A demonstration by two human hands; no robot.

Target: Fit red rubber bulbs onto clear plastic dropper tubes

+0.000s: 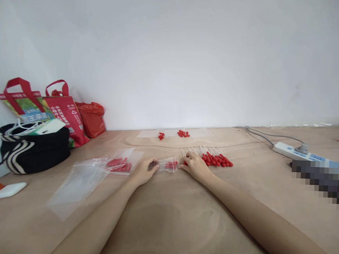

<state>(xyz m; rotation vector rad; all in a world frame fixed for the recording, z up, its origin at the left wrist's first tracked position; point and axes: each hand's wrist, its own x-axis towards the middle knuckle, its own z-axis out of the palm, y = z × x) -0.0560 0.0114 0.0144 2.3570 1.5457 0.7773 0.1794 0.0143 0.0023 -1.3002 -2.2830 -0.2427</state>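
My left hand (145, 171) is closed, thumb and fingers pinching the end of a small clear zip bag (172, 159). Inside that bag lie a few red-tipped sticks (171, 165). My right hand (196, 166) curls over the left end of a row of pale wooden sticks with red bulb-shaped tips (217, 159). A red tip shows under its fingers, which partly hide the stick there. Left of my left hand, a clear bag holding several red pieces (118, 165) lies flat, beside more clear zip bags (81, 179).
Two small groups of red pieces (183, 133) lie with clear bags near the wall. To the left stand a black striped bag (41, 155), red shopping bags (66, 117) and a red plastic bag (91, 118). On the right is a white power strip (286, 150) with a grey cable.
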